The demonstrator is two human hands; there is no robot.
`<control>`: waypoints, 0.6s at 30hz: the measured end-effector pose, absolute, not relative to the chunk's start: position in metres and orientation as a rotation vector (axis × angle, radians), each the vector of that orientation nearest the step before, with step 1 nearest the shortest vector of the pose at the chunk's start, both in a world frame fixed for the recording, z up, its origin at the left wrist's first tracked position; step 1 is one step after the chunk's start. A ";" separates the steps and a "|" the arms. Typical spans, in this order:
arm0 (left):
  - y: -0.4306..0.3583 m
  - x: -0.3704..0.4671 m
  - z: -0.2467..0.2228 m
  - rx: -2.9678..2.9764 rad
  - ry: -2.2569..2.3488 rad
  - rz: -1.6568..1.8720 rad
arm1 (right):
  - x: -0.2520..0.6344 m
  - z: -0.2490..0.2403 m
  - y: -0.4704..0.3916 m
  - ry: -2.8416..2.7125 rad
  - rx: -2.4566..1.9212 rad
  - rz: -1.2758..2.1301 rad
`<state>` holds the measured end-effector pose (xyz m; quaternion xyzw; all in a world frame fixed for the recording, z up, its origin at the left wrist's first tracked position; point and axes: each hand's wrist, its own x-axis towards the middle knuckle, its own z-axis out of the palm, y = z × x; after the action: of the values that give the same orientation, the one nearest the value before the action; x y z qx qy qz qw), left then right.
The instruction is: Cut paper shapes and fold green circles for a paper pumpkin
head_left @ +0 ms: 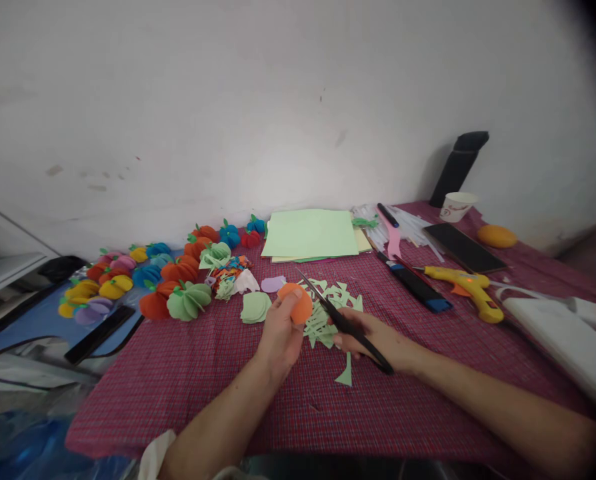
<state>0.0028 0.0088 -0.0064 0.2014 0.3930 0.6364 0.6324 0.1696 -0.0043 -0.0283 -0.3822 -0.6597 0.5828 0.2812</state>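
Note:
Pinched in my left hand (282, 332) is an orange paper circle (302, 307), thumb on its face. My right hand (365, 337) is wrapped round black-handled scissors (348, 327), whose blades point up and left, close to the circle's right edge. Below the blades lies a heap of pale green paper scraps (323, 327), and one loose scrap (345, 373) rests nearer to me. Left of my left hand sits a stack of pale green paper circles (255, 307), with a lilac paper piece (273, 284) behind it.
Many-coloured paper pumpkins (181, 270) crowd the left side. Green paper sheets (311, 233) lie against the wall. To the right are a yellow glue gun (471, 287), a dark phone (463, 247), a paper cup (457, 207), a utility knife (418, 287) and white glue sticks (413, 227).

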 end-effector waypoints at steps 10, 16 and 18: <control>0.012 0.001 -0.005 0.454 0.924 1.415 | 0.204 -0.037 0.029 -1.856 -1.322 0.953; 0.012 0.002 -0.011 0.497 0.901 1.391 | 0.201 -0.035 0.032 -1.717 -1.221 1.085; 0.011 0.004 -0.013 0.557 0.891 1.387 | 0.200 -0.036 0.034 -1.670 -1.188 1.120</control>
<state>0.0036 0.0109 -0.0135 0.2448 0.3912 0.6093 0.6448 0.2004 0.0336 -0.0356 -0.4681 -0.6577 0.4411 0.3922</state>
